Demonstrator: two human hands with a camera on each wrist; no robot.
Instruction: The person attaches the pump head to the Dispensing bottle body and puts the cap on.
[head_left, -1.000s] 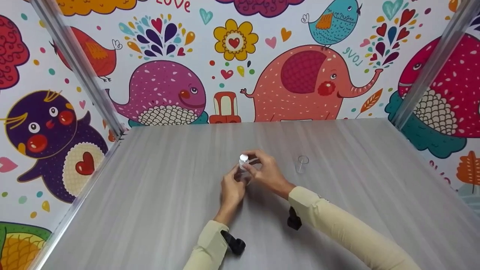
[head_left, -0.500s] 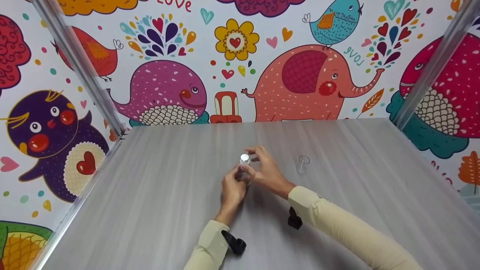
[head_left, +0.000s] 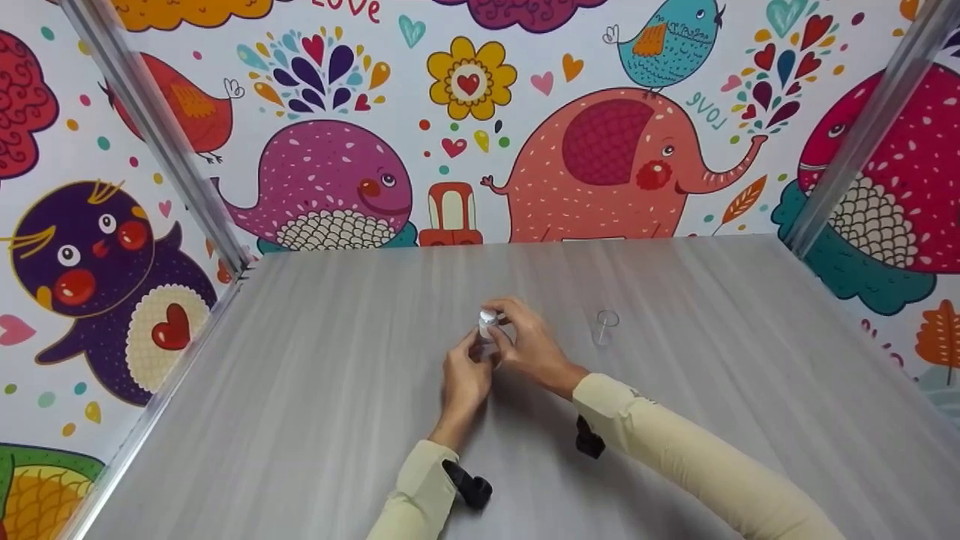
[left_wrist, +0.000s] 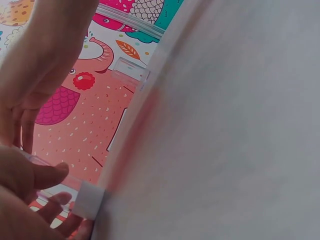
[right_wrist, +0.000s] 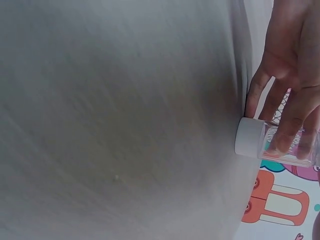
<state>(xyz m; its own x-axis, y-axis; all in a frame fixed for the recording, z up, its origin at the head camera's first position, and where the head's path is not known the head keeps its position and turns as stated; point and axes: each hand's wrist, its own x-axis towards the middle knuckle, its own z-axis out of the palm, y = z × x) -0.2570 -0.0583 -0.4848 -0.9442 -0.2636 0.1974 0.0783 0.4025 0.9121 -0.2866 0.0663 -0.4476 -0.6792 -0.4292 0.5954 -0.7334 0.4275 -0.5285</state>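
A small clear bottle (right_wrist: 287, 150) stands upright on the table, with a white base (left_wrist: 89, 200) and a shiny white cap (head_left: 487, 318) on top. My left hand (head_left: 466, 380) grips its see-through lower body; in the left wrist view the thumb (left_wrist: 52, 175) lies across it. The right hand (head_left: 531, 346) pinches the cap between thumb and fingers. Right of both hands, apart from them, a clear cup-shaped piece (head_left: 604, 328) stands on the table. The fingers hide part of the bottle.
The grey wood-grain table (head_left: 337, 375) runs back to a wall printed with cartoon animals (head_left: 600, 172). Metal posts (head_left: 862, 135) stand at its far corners. Black wrist mounts (head_left: 469, 487) hang from the cream sleeves (head_left: 675, 442).
The right fingers pinched the cap, spread away from it half a second ago, and now hold it again. The left hand and the clear cup-shaped piece have stayed in place.
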